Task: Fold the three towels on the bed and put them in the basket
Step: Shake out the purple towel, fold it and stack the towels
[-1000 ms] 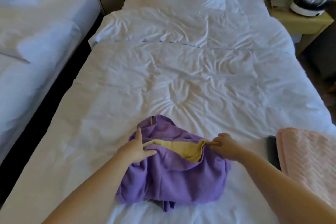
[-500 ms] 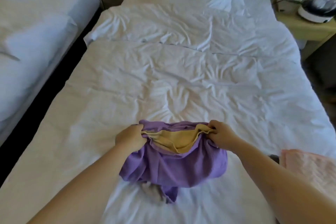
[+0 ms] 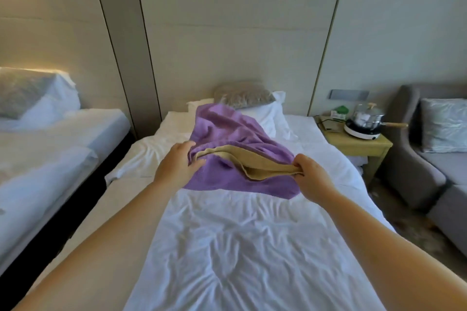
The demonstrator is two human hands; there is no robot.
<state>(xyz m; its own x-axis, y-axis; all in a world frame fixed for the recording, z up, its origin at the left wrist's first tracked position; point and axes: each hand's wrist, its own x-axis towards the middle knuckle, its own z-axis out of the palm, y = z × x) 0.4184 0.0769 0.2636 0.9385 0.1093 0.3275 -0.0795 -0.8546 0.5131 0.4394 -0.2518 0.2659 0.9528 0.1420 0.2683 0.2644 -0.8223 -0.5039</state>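
Purple towel point(image 3: 227, 131) held up over the bed point(image 3: 252, 247), centre of frame.
Left hand point(image 3: 177, 163) and right hand point(image 3: 312, 171) each pinch an end of the tan strip point(image 3: 255, 163) along it, fingers curled tight.

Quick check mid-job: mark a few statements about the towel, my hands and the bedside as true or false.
1. The left hand and the right hand both grip the purple towel. True.
2. The towel lies neatly folded on the bed. False: it is unfolded and held up above the sheet.
3. A pot sits on a hotplate on the nightstand, right of the bed. True.
4. The basket sits on the bed. False: no basket is in view.
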